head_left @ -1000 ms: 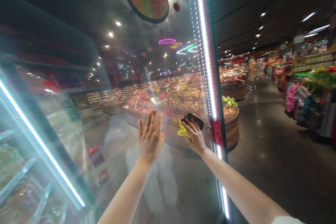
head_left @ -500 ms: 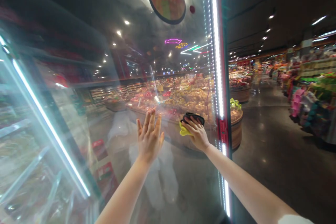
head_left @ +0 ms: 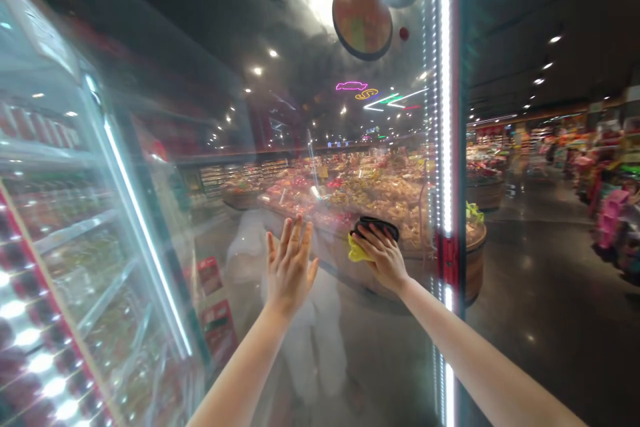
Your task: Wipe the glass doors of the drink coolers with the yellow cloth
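My left hand [head_left: 290, 273] lies up against a tall glass panel [head_left: 250, 353], palm toward it, fingers stretched and spread, holding nothing. To its right, at about the same height, my right hand [head_left: 389, 265] presses a folded black and yellow cloth [head_left: 358, 250] toward the glass. Its fingers lie over the cloth, with the dark part showing above them and the yellow part at the left. A pale reflection of a person in white clothing shows in the panel below my hands.
A bright LED strip [head_left: 447, 113] and a red fitting [head_left: 448, 263] line the panel's right edge. A round sticker [head_left: 363, 17] is high on the glass. Lit refrigerated shelves [head_left: 95, 233] stand at left. A wooden produce stand [head_left: 475, 273] and a store aisle [head_left: 530, 320] lie at right.
The view has turned left, so the panel and LED strip sit further right and more shelving shows. Relative to the panel's edge, both hands are slightly further left; the cloth stays in my right hand.
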### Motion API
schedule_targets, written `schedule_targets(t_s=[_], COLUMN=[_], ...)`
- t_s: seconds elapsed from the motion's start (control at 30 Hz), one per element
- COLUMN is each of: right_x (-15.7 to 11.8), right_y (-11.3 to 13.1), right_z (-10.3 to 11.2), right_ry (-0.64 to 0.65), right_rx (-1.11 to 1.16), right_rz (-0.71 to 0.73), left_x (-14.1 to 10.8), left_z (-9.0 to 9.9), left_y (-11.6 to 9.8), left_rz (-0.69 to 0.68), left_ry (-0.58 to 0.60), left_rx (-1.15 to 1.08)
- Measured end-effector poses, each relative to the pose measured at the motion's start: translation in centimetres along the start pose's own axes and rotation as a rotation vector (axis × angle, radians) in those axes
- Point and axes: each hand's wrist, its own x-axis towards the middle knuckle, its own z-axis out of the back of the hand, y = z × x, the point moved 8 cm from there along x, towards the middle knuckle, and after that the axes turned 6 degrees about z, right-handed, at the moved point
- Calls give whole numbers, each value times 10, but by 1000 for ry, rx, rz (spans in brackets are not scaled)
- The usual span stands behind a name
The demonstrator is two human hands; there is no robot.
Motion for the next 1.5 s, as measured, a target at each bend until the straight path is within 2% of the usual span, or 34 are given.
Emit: schedule_targets(t_s=[0.1, 0.17, 0.2, 0.27, 0.37, 0.43, 0.47, 0.53, 0.6, 0.67, 0.7, 0.77, 0.83, 0.9, 0.93, 1.0, 1.1, 1.17, 1.27, 1.37, 1.43, 1.5], right_x=[27, 54, 65, 75, 50, 26, 20, 24, 46, 72, 83, 90, 78, 59, 54, 58, 91, 114, 126, 112, 103, 102], right_y=[-17, -2, 13, 51, 90, 91, 84, 67, 59, 72, 85, 116, 138, 141, 137, 124, 120, 137, 172, 186, 181, 172], right_z=[15, 15, 11, -5, -26, -30, -29, -22, -13, -12, -14, -24, -34, -38, -38, -32, -24, -25, -35, -45, -45, -39], right_ry=[-203, -300, -301, -216, -31, 41, 45, -13, -131, -215, -216, -151, -49, 22, 31, -14, -153, -183, -96, 58, 112, 104], right_rx=[20, 37, 44, 57, 67, 71, 71, 66, 67, 76, 83, 102, 127, 152, 161, 169, 173, 183, 222, 398, 638, 960], right_rz=[-214, -294, -284, -177, 61, 153, 152, 60, -90, -181, -170, -57, 99, 196, 201, 124, -71, -110, -20, 47, 7, -75], left_x=[-7, -11, -13, -18, -27, -34, -38, -44, -49, -51, -51, -52, -54, -57, -59, -63, -66, -66, -67, -68, -67, -61], left_z=[10, 15, 16, 18, 22, 25, 28, 33, 37, 41, 41, 41, 42, 43, 45, 48, 50, 50, 48, 55, 63, 66], left_y=[19, 29, 33, 37, 45, 53, 58, 67, 74, 78, 79, 79, 81, 84, 86, 91, 97, 99, 98, 91, 81, 61], left_rz=[26, 51, 58, 64, 71, 83, 89, 96, 99, 103, 105, 109, 116, 124, 128, 132, 143, 159, 165, 186, 186, 102], left_ry=[-13, -15, -13, -9, 3, 18, 27, 38, 35, 27, 25, 30, 41, 48, 49, 47, 46, 51, 57, -31, -128, -172], left_rx=[22, 31, 34, 40, 57, 68, 74, 86, 99, 109, 113, 116, 116, 118, 119, 123, 124, 121, 91, 28, -5, -17])
